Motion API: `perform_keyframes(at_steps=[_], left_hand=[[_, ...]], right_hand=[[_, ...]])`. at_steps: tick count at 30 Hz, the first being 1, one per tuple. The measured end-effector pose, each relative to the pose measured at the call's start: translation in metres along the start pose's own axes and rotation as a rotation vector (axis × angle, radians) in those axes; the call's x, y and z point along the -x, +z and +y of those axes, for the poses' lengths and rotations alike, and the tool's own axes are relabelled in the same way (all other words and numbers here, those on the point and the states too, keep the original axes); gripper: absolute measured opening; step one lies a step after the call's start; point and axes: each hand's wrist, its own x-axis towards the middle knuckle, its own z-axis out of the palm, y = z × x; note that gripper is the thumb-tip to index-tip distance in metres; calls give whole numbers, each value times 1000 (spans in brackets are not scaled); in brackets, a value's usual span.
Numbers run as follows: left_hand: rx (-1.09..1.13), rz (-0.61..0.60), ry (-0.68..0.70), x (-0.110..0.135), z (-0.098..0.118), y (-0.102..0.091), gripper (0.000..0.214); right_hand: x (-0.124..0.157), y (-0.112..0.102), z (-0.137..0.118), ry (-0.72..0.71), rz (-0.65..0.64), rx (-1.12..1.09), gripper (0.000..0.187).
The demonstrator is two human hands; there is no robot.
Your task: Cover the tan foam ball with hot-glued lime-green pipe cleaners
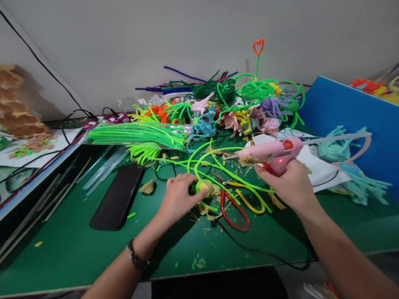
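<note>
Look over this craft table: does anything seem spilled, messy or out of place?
Yes. Brown paper scraps lie scattered on the green mat around the scissors, and loose green pipe cleaners sprawl beneath the glue gun.

Craft workshop: green table (74, 247) w/ pipe cleaner heap (224, 104), glue gun (269, 153), scissors (236, 203), scraps.

Legible text, labels, brands, numbers: none. Faint dark line markings on white paper sheet (322, 170) beneath pink glue gun (269, 151), too blurred to read.
</note>
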Motion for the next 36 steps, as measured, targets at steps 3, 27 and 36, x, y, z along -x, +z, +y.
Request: perform_keyframes(at_steps=[3,27,36], left_hand=[[94,59,21,0,0,1,21],[584,189,120,11,12,0,30],[514,189,158,13,12,-2,29]], right_hand=[[-1,4,1,22,-57,-13,25],[8,18,-2,-34,-178,55,23],[8,18,1,-83,-184,81,21]])
